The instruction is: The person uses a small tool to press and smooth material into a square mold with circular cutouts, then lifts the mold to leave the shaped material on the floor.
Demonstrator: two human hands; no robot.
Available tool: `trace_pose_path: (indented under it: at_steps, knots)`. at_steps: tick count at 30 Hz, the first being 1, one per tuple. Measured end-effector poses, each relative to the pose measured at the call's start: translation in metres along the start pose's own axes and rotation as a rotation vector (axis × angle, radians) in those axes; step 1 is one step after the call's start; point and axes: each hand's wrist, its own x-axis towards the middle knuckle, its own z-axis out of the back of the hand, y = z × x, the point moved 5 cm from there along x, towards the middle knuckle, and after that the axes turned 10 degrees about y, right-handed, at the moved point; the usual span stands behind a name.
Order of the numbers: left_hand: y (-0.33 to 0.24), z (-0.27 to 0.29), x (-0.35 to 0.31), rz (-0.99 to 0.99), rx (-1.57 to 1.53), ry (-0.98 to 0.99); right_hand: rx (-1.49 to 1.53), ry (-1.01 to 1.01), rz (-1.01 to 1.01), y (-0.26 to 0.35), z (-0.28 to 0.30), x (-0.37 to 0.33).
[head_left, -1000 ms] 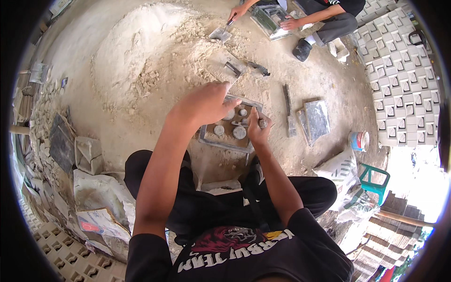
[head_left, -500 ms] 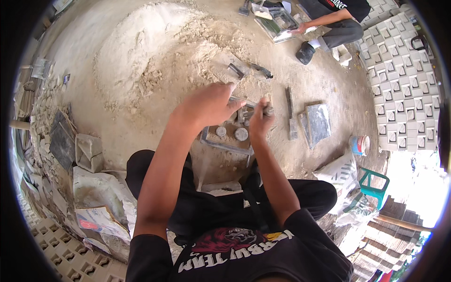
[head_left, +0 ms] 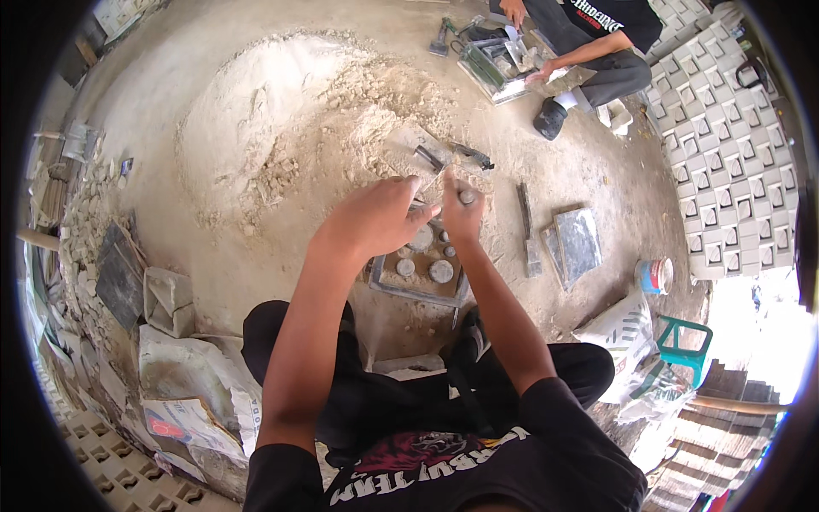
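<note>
On the ground before my crossed legs lies a rectangular dark frame mould [head_left: 418, 297] with several round grey discs inside, one of them a larger disc [head_left: 441, 271]. My left hand [head_left: 384, 215] reaches over its far left side, thumb stretched out and no tool visible in it; its fingertips are partly hidden. Close beside its thumb, my right hand [head_left: 462, 212] is wrapped round a tool handle [head_left: 467, 197] with a rounded end. The working end of that tool is hidden. Just beyond both hands lies a flat trowel [head_left: 429, 159].
A pale powder heap [head_left: 264, 102] spreads at far left. Right of the mould are a scraper [head_left: 532, 256], dark square plates [head_left: 577, 241], a small bucket [head_left: 654, 276] and a green stool [head_left: 685, 350]. A co-worker [head_left: 597, 51] handles another mould [head_left: 495, 72]. Patterned blocks [head_left: 725, 145] are stacked at right.
My right hand has moved left and slightly away, closer to my left hand, which stays about where it was. The co-worker's second hand, with a flat blade, now shows over their mould.
</note>
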Motion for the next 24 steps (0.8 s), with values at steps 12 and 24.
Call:
trace_pose_path:
  at_steps: [12, 24]
  knots:
    - [0.009, -0.012, 0.011, -0.027, 0.035, -0.018, -0.007, 0.155, -0.067, -0.006, 0.024, 0.017]
    - [-0.023, -0.018, 0.039, -0.037, -0.005, 0.045, -0.142, 0.168, 0.207, -0.017, 0.076, -0.001]
